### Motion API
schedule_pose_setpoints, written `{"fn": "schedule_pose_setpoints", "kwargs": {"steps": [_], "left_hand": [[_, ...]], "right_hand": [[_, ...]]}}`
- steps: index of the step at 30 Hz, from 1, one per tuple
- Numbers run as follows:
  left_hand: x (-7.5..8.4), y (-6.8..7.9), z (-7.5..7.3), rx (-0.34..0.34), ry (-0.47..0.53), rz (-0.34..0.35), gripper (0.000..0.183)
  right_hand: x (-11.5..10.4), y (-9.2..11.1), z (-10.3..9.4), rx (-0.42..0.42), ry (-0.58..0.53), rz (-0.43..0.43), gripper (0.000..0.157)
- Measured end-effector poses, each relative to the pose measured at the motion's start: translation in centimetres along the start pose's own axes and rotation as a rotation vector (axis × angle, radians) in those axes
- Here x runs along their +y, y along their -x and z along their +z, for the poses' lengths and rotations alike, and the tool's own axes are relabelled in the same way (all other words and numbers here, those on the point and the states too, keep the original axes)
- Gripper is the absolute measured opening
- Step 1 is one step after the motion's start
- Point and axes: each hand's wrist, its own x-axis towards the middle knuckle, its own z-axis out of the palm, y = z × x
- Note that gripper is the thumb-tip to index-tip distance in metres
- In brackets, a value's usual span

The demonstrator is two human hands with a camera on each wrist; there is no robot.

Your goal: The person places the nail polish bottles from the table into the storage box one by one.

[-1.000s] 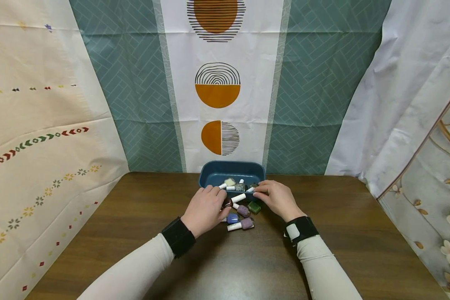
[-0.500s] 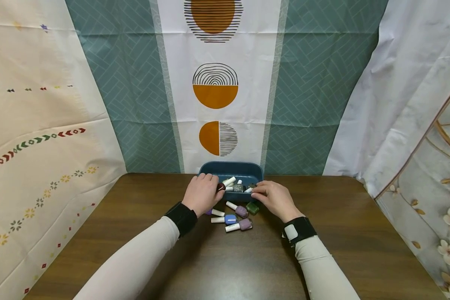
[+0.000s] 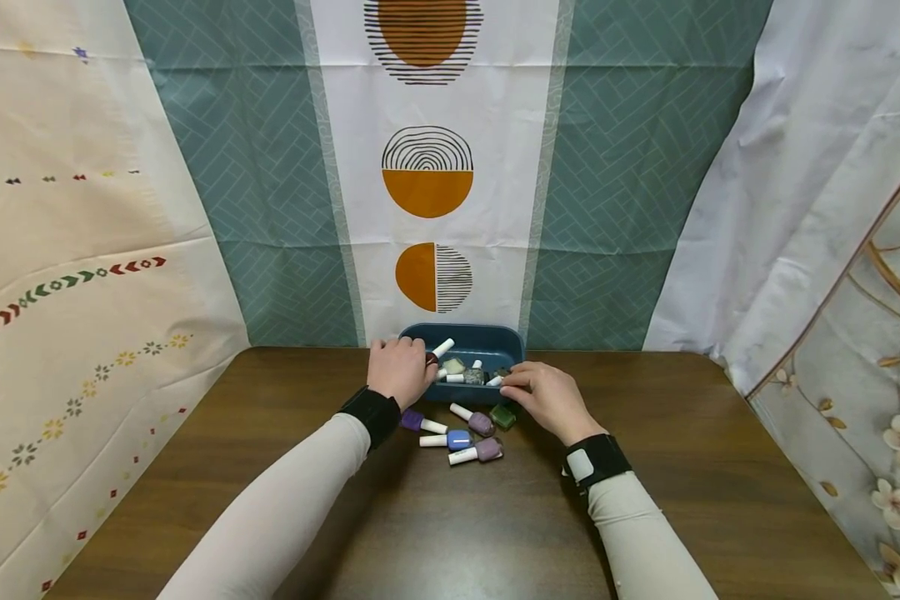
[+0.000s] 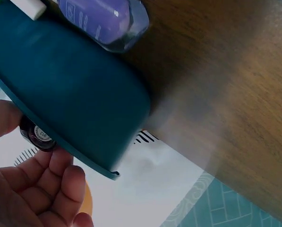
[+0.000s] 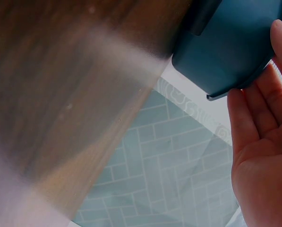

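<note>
Dark bottle (image 4: 36, 135) hung at left end of the bin (image 3: 457, 392) — apparently mid-placing.
Left hand (image 3: 396, 367) clamped it, thumb against fingers; right hand (image 3: 547, 400) pinched the bin's edge — next likely called for lowering, then loosening.

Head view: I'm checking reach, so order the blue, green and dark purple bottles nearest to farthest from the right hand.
1. Green bottle: close beside the right hand.
2. Blue bottle: farther left.
3. Dark purple bottle: leftmost of the three.
</note>
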Motion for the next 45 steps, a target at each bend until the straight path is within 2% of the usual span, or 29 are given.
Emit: {"fn": "schedule_pose_setpoints", "kwargs": {"steps": [6, 13, 17, 24, 29, 33, 45], "left_hand": [[-0.2, -0.9, 0.8, -0.030, -0.025, -0.059, 0.038], [0.0, -1.6, 0.8, -0.137, -0.008, -0.125, 0.038], [0.1, -2.2, 0.7, -0.182, -0.016, -0.132, 0.034], [-0.2, -3.4, 1.3, -0.328, -0.036, -0.138, 0.029], [-0.4, -3.9, 1.3, -0.394, -0.032, -0.148, 0.029], [-0.4, -4.1, 1.1, -0.411, -0.032, -0.140, 0.027], [-0.8, -3.6, 1.0, -0.374, -0.011, -0.130, 0.020]], "right_hand": [[0.0, 0.0, 0.1, 0.007, 0.008, -0.009, 0.020], [0.1, 0.0, 0.1, 0.010, 0.002, -0.014, 0.019], [0.1, 0.0, 0.1, 0.009, 0.005, -0.013, 0.020], [0.1, 0.0, 0.2, 0.006, 0.006, -0.011, 0.019], [0.1, 0.0, 0.2, 0.007, 0.006, -0.015, 0.019], [0.0, 0.0, 0.1, 0.003, 0.007, -0.009, 0.020], [0.0, 0.0, 0.1, 0.006, 0.015, -0.005, 0.021]]}}
